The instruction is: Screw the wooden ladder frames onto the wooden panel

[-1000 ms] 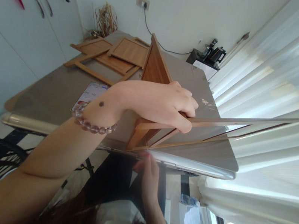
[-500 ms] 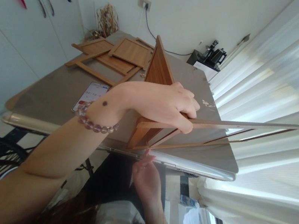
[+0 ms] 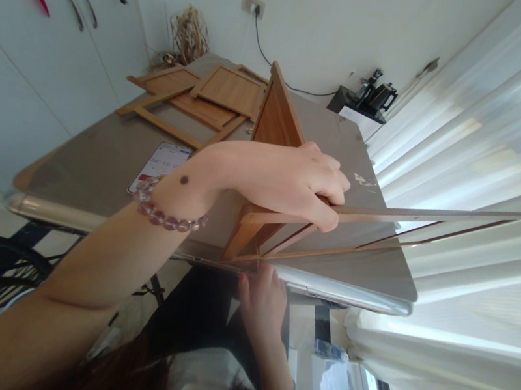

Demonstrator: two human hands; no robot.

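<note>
My left hand (image 3: 314, 187) is wrapped over the top of a wooden frame (image 3: 386, 215) where it meets a standing wooden panel (image 3: 280, 116). Both stand on edge on the table, joined or held together at an angle. Down at the table's front edge, my right hand (image 3: 266, 301) is beside the lower front corner of this wooden assembly. Its fingers are bent and the thumb lies to the left; whatever they grip is hidden or too small to name. A beaded bracelet (image 3: 165, 216) circles my left wrist.
More wooden panels (image 3: 228, 89) and frames lie at the back left of the table (image 3: 82, 160). A phone (image 3: 161, 163) showing a timer rests near my left wrist. Small metal pieces (image 3: 249, 131) lie beside the panel. White curtains (image 3: 492, 166) hang at the right.
My right hand has turned over at the table edge, from palm up to back of the hand up. My left hand and the wooden pieces have stayed put.
</note>
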